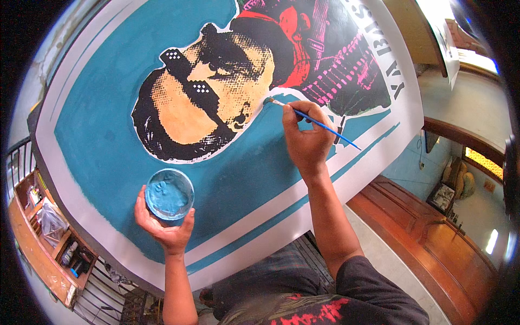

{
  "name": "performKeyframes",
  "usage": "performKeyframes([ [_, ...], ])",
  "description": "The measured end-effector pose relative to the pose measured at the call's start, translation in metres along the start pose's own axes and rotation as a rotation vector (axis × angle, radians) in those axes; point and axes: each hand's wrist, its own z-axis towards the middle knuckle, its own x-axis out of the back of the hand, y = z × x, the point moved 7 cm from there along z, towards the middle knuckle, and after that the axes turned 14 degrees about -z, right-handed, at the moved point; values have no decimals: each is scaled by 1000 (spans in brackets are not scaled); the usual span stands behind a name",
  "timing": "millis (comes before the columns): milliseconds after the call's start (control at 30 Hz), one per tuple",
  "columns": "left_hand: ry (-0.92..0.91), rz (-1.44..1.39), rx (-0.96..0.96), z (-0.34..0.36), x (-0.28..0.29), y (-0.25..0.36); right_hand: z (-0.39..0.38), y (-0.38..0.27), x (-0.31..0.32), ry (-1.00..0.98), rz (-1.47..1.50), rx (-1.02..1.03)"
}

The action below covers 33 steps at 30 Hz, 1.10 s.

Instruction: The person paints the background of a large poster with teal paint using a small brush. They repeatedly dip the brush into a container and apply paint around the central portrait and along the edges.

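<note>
A large painted canvas (103, 146) with a teal ground, a white border and a black, orange and pink printed figure fills the view. My left hand (162, 225) cups a small round clear cup of teal paint (169, 193) in front of the canvas's lower part. My right hand (306, 135) grips a thin blue-handled brush (317, 123). Its bristle tip touches the teal area just beside the white outline around the figure's chin.
A wooden shelf (40, 238) with jars and clutter stands at the lower left. A reddish wooden bench or cabinet (433, 244) runs along the right, by a blue wall. My dark patterned clothing shows at the bottom edge.
</note>
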Motion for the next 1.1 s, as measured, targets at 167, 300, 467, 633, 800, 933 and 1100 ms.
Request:
performKeyframes([
  [167, -19, 28, 0, 0, 1, 0, 2, 1, 7, 18, 4, -14],
  [300, -7, 10, 4, 0, 1, -1, 0, -1, 9, 5, -5, 9],
  [467, -11, 3, 3, 1, 0, 0, -1, -3, 7, -25, 33, 6],
  [633, -6, -15, 5, 0, 0, -1, -3, -3, 4, -49, 55, 42],
  [800, -4, -35, 3, 0, 0, -2, -6, -4, 2, -111, 60, 53],
  [933, -5, -24, 3, 1, 0, -1, -6, -11, 1, -155, 71, 116],
  [1100, -12, -3, -4, 1, 0, 0, -7, -12, 0, -156, 77, 108],
])
